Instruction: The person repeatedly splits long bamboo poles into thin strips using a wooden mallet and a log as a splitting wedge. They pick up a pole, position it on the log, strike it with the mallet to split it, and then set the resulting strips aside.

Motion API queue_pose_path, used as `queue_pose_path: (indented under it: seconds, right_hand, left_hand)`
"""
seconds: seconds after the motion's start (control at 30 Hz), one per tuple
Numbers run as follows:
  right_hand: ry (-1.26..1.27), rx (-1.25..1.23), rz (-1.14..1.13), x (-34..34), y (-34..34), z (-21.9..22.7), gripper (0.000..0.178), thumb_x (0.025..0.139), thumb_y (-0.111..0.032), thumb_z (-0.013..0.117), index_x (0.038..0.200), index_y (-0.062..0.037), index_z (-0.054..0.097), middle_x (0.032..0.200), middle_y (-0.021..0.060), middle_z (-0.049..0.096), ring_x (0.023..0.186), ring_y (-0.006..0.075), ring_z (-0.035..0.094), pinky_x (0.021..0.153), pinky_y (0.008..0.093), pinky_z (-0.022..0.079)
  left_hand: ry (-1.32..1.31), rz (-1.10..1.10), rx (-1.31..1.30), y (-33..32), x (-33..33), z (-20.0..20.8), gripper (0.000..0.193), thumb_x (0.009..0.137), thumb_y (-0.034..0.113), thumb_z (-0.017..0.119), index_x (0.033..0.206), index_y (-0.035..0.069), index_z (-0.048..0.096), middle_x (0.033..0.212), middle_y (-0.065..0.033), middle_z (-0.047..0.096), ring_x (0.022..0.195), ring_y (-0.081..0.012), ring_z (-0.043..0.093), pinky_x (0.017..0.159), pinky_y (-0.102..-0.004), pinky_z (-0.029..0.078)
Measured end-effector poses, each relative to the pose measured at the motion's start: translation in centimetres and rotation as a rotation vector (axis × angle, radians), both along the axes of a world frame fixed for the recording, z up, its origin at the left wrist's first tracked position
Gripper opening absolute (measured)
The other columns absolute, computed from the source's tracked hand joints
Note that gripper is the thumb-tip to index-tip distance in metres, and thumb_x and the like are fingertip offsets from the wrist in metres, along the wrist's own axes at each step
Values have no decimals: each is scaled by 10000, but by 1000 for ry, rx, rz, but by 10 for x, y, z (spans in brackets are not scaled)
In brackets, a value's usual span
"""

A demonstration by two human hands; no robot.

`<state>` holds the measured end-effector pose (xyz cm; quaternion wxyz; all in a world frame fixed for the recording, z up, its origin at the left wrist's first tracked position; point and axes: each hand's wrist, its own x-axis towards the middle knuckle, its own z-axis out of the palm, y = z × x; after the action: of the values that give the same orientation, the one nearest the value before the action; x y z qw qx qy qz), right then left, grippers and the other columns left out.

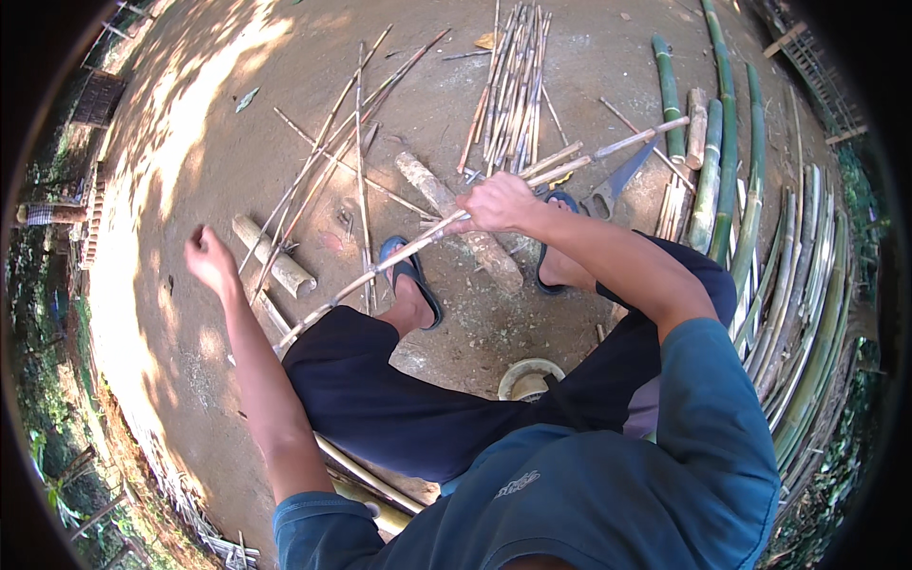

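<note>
My right hand (499, 202) grips a long thin split bamboo strip (380, 271) near its middle. The strip runs from my left knee up to the right, ending near a hand saw (617, 182). My left hand (211, 258) is raised out to the left with its fingers curled, away from the strip, and nothing shows in it. I sit with both feet in blue sandals (410, 275) on bare earth, a short log (456, 220) between them.
A bundle of split strips (513, 85) lies ahead, with loose strips (328, 157) fanned to its left. Green bamboo poles (731, 190) curve along the right. A short bamboo section (274, 256) lies left of my foot. A pale round container (529, 378) stands by my knee.
</note>
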<state>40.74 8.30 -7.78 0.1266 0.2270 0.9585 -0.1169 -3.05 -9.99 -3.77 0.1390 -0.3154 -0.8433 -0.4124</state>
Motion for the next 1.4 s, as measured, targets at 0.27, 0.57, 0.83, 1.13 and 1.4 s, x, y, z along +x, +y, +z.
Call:
queue_pose_path:
  seconds: [0.27,0.57,0.83,1.13,1.4]
  right_hand:
    - [639,21,257,-104,-44,-96,731,867,-728,460,1219,-101,595,961,140,696,969,315,664,850,435,508]
    - [595,-205,362,-147,-52,-146,757,822,-686,573,1163,-13,629,981,156,692,988,324,632,897,445,457]
    - [288,-502,319,-155,-70,-206,710,744,-649,689,1088,-28,679,1057,137,687,1074,333,612,983,434,435]
    - [422,-229,516,-133,-55,-255,398,887,-347,581,1172,-72,624,1260,145,601,1170,302,571,1017,422,437]
    - [-369,-127,-89,182,151,-130,288,840,-191,626,1089,-49,654,1118,184,651,1020,355,658,852,462,532]
  left_hand:
    - [-174,-893,-885,156,268,-30,631,754,376,763,1214,-25,601,1228,-238,626,1122,-350,619,971,-403,475]
    - [-661,-886,-1244,171,230,-134,322,702,269,797,785,-34,725,789,-165,713,683,-235,681,647,-360,532]
    - [-783,-819,-1060,136,205,-205,442,762,355,798,891,-41,651,767,-127,670,681,-207,635,642,-354,502]
    - [-574,-529,-1154,166,206,-280,534,792,422,639,939,-88,699,984,-311,671,990,-409,668,887,-437,515]
    - [-523,-416,-1121,148,207,-341,512,787,381,611,994,-79,697,1007,-320,663,1020,-424,654,916,-450,500]
